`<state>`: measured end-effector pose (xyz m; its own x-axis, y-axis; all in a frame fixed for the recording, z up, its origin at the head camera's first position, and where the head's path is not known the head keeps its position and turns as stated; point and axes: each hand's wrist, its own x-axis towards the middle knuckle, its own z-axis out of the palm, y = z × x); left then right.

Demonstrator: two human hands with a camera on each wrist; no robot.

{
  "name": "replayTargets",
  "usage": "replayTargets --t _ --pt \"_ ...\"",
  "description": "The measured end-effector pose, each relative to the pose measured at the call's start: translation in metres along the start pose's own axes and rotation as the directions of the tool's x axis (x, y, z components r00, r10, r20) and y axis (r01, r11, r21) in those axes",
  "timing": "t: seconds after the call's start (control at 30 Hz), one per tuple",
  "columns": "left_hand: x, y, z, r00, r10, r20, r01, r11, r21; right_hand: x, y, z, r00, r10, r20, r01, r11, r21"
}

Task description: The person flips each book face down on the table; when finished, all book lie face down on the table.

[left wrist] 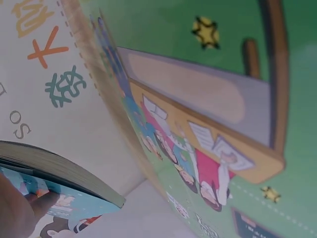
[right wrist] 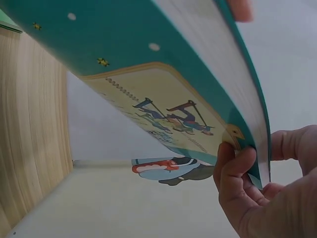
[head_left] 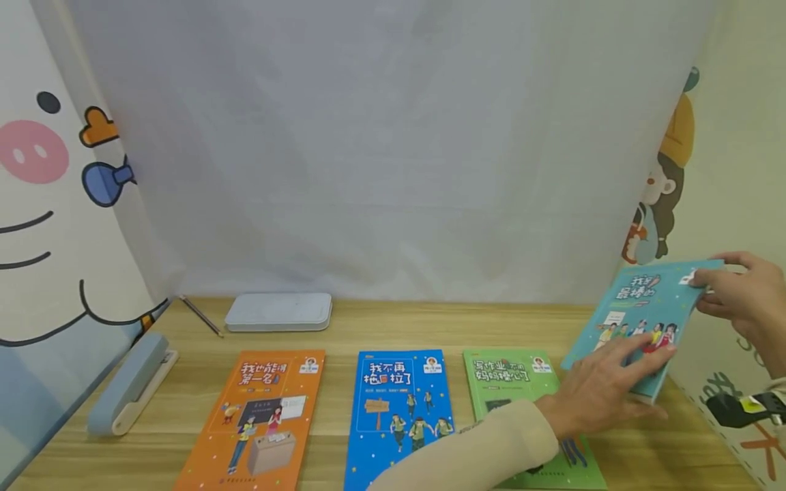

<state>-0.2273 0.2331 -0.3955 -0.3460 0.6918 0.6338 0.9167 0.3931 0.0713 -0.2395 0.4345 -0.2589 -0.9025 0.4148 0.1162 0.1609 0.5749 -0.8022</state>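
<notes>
A teal book (head_left: 638, 307) is held tilted above the right end of the wooden table (head_left: 645, 450). My left hand (head_left: 608, 389) reaches across and grips its lower edge, fingers (head_left: 645, 351) lying on the front cover. My right hand (head_left: 746, 293) pinches the upper right corner. In the right wrist view, the fingers (right wrist: 237, 173) curl round the corner of the teal book (right wrist: 148, 64). The left wrist view shows the page edge of the teal book (left wrist: 59, 173) above the green book's cover (left wrist: 223, 99).
Three books lie in a row along the table's front: orange (head_left: 264, 416), blue (head_left: 399, 409), green (head_left: 510, 375) under my left forearm. A pale blue case (head_left: 279, 311), a pencil (head_left: 200, 315) and a stapler (head_left: 129, 385) sit at the back left. Cartoon-printed panels close both sides.
</notes>
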Motion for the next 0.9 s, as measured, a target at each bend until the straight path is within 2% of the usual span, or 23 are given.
replayTargets --t 0.07,0.23,0.43,0.57,0.7,0.77,0.9 --pt "0.001 0.0 0.0 1.0 0.001 -0.008 -0.001 1.0 -0.001 0.001 0.0 0.001 1.0 0.015 -0.012 -0.015 1.0 0.003" --pt "0.001 -0.002 -0.004 1.0 -0.018 -0.024 0.016 0.996 -0.087 0.0 -0.003 0.002 0.999 0.034 -0.031 -0.034 0.999 0.005" --pt "0.001 -0.004 -0.012 0.995 -0.082 -0.06 0.067 0.971 -0.228 0.0 -0.004 0.005 0.998 0.002 -0.057 -0.003 1.0 -0.008" --pt "0.001 -0.006 -0.015 0.986 -0.153 -0.058 0.127 0.937 -0.325 0.001 -0.004 0.006 0.998 -0.024 -0.066 0.022 1.0 -0.019" --pt "0.001 -0.007 -0.016 0.974 -0.227 -0.015 0.198 0.879 -0.433 0.002 -0.003 0.006 0.997 -0.036 -0.064 0.033 0.998 -0.053" --pt "0.002 -0.007 -0.016 0.967 -0.256 0.005 0.229 0.854 -0.467 0.003 -0.002 0.006 0.997 -0.043 -0.065 0.038 0.996 -0.077" --pt "0.001 -0.009 -0.017 0.956 -0.293 0.011 0.258 0.824 -0.504 0.004 -0.002 0.007 0.996 -0.074 -0.056 0.067 0.992 -0.104"
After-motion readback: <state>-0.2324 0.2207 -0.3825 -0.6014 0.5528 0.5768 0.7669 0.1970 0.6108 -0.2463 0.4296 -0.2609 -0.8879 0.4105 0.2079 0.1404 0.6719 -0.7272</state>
